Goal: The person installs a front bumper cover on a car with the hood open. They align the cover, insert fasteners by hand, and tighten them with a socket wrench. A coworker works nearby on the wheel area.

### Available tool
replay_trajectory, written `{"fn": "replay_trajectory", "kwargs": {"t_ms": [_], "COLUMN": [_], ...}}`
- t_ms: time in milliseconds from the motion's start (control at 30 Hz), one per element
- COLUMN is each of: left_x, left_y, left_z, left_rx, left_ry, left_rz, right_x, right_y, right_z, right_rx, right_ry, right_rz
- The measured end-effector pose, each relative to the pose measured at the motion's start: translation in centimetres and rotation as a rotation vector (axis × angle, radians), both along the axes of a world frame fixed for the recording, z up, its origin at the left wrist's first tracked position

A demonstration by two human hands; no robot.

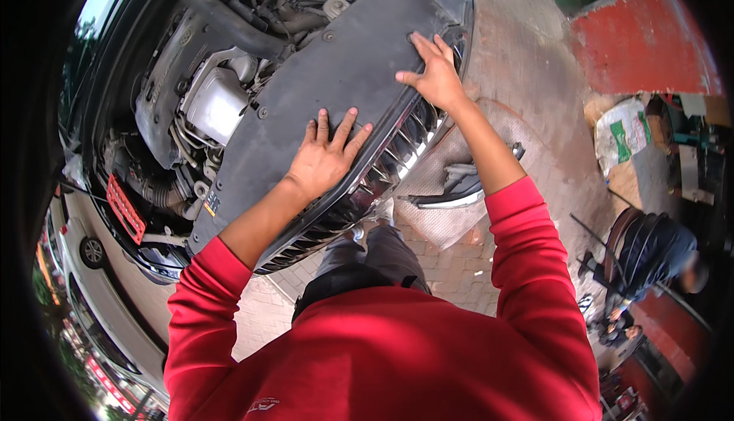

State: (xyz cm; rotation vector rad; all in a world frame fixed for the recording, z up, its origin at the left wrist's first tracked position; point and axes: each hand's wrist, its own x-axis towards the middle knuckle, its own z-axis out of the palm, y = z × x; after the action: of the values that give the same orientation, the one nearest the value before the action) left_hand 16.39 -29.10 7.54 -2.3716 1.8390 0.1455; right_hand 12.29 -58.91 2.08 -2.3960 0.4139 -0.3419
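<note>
My left hand [323, 159] lies spread on the black plastic cover panel [321, 77] along the front of a car's engine bay, close to the grille edge. Farther right, my right hand [434, 75] rests with fingers apart near the panel's right end, by the front edge. Neither hand holds anything. Round fasteners dot the panel. Just below it runs the car's grille [382, 161], with dark slats and shiny trim. Behind the panel sits the engine, with a silver-grey cover [217, 106] and a thick black hose [229, 19].
A headlight-like part [451, 190] lies on a textured mat [436, 226] on the paving. To the left are a red slotted tray [125, 208] and a parked white car [99, 291]. At right, a person in dark clothing [657, 256] bends near a white sack [623, 134] and a red panel [646, 42].
</note>
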Motion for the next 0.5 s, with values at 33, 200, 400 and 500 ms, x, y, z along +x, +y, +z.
{"fn": "replay_trajectory", "kwargs": {"t_ms": [33, 200, 400, 500], "left_x": [0.1, 0.8, 1.0, 1.0], "left_y": [0.2, 1.0, 0.8, 0.7], "left_z": [0.1, 0.3, 0.6, 0.9], "left_rx": [-0.070, -0.209, -0.255, -0.240], "left_ry": [-0.030, 0.002, 0.089, 0.132], "left_rz": [-0.006, -0.026, -0.037, -0.019], "right_x": [-0.1, -0.9, -2.9, -4.1], "right_y": [-0.2, 0.2, 2.9, 4.1], "right_z": [-0.3, -2.0, -3.7, -4.5], "right_rx": [0.074, 0.344, 0.447, 0.501], "right_ry": [-0.064, -0.389, -0.456, -0.522], "right_rz": [-0.052, -0.314, -0.422, -0.418]}}
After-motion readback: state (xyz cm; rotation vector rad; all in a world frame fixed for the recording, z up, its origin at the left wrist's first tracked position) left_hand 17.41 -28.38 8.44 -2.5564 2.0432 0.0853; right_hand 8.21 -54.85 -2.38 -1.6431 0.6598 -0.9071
